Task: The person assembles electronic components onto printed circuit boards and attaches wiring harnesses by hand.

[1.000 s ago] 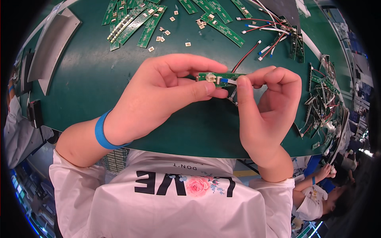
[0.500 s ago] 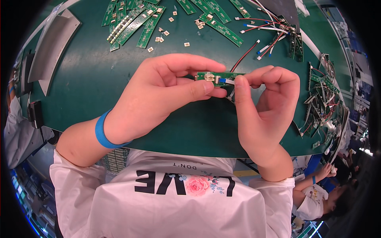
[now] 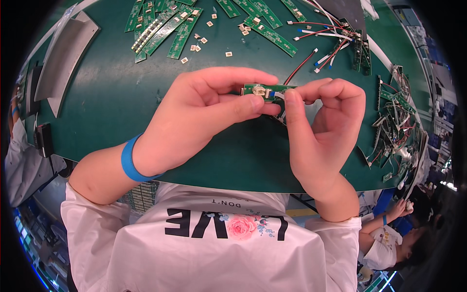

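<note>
Above the table's middle, my left hand (image 3: 209, 104) grips the left end of a green circuit board (image 3: 249, 90), thumb in front and fingers behind. A cream socket (image 3: 259, 91) stands up from the board next to the thumb tip. My right hand (image 3: 323, 117) pinches a white flat ribbon cable (image 3: 279, 96) between thumb and index finger. The cable's blue end (image 3: 273, 94) lies at a small connector on the board; whether it sits inside cannot be told. A red-and-black wire pair (image 3: 301, 67) with a white plug sticks out behind the board.
Green circuit boards (image 3: 185, 34) and loose cream connectors (image 3: 228, 54) lie on the dark green table (image 3: 121, 87) at the far side. Wired boards (image 3: 360, 53) are at the far right, with a tangled heap (image 3: 394, 126) nearer. A bent grey panel (image 3: 68, 58) stands at left. Another person (image 3: 386, 243) is at right.
The right thumb and index finger have shifted slightly left along the ribbon cable, covering more of it. The board has tilted a little, and the left hand has moved slightly right.
</note>
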Tool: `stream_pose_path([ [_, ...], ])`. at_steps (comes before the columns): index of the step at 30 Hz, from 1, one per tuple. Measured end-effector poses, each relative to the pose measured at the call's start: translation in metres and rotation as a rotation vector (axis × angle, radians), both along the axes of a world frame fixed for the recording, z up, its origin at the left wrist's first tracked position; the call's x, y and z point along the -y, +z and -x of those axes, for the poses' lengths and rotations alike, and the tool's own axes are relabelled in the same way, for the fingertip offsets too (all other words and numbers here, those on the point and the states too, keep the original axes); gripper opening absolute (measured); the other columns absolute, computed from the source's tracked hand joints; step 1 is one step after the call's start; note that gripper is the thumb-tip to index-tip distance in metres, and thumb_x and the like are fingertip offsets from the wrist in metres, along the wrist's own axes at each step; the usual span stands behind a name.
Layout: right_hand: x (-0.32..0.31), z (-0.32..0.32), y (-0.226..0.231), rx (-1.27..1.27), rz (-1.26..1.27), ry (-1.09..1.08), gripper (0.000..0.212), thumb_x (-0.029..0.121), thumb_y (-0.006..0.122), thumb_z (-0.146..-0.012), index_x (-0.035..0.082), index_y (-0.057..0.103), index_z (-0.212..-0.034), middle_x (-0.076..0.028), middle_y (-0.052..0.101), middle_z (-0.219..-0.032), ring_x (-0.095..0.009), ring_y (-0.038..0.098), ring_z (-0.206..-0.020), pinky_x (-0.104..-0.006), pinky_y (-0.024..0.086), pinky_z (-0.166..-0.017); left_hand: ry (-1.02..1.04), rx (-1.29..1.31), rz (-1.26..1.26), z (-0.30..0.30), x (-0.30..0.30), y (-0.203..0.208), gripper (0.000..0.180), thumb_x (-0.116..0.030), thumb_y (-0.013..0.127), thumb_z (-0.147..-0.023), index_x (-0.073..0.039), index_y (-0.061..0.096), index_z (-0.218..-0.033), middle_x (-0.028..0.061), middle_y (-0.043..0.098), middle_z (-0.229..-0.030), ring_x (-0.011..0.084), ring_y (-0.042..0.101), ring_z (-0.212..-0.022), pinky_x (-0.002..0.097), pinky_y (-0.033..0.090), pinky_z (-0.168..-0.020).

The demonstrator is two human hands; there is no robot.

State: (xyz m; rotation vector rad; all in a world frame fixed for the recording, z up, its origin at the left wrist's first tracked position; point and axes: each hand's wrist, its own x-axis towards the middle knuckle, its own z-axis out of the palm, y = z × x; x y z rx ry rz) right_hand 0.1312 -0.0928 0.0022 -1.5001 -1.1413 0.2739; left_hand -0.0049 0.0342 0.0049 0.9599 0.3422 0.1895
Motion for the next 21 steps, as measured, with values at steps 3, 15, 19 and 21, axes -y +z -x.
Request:
stream_pose_path([
  [3,-0.001,0.001,-0.003,0.0,-0.008,-0.002,0.037,-0.011,0.063,-0.08,0.0,0.037,-0.104,-0.009,0.053,-0.088,-0.011,0.055,-0.075,-0.0231,0.044,-0.068,0.003,-0.003,-0.011,-0.001,0.001,0.001,0.033,-0.004,0.053,-0.093,0.002,0.051,-0.126,0.0111,0.063,-0.109,0.0255,0.061,-0.108,0.0318,0.049,-0.093],
  [15,-0.003,0.005,-0.003,0.04,-0.029,-0.005,0.036,-0.011,0.063,-0.08,-0.002,0.038,-0.103,-0.01,0.055,-0.088,-0.011,0.057,-0.075,-0.022,0.045,-0.067,0.069,0.049,-0.016,-0.004,0.005,-0.005,0.032,-0.001,0.054,-0.091,0.003,0.052,-0.123,0.0116,0.062,-0.108,0.0236,0.063,-0.105,0.0305,0.05,-0.091],
  [19,-0.004,0.007,-0.002,0.055,-0.031,-0.013,0.037,-0.011,0.064,-0.079,-0.002,0.037,-0.104,-0.009,0.055,-0.088,-0.011,0.058,-0.074,-0.0216,0.046,-0.067,0.114,0.068,-0.048,-0.006,0.008,-0.007,0.035,0.0,0.056,-0.09,0.003,0.051,-0.124,0.0106,0.062,-0.106,0.0195,0.064,-0.099,0.031,0.051,-0.089],
  [21,-0.005,0.01,-0.004,0.035,-0.04,-0.021,0.037,-0.011,0.064,-0.079,-0.002,0.038,-0.103,-0.009,0.055,-0.088,-0.012,0.058,-0.075,-0.0219,0.046,-0.067,0.127,0.06,-0.091,-0.006,0.008,-0.01,0.036,0.001,0.056,-0.088,0.003,0.051,-0.123,0.0085,0.062,-0.102,0.0175,0.063,-0.096,0.0308,0.051,-0.088],
])
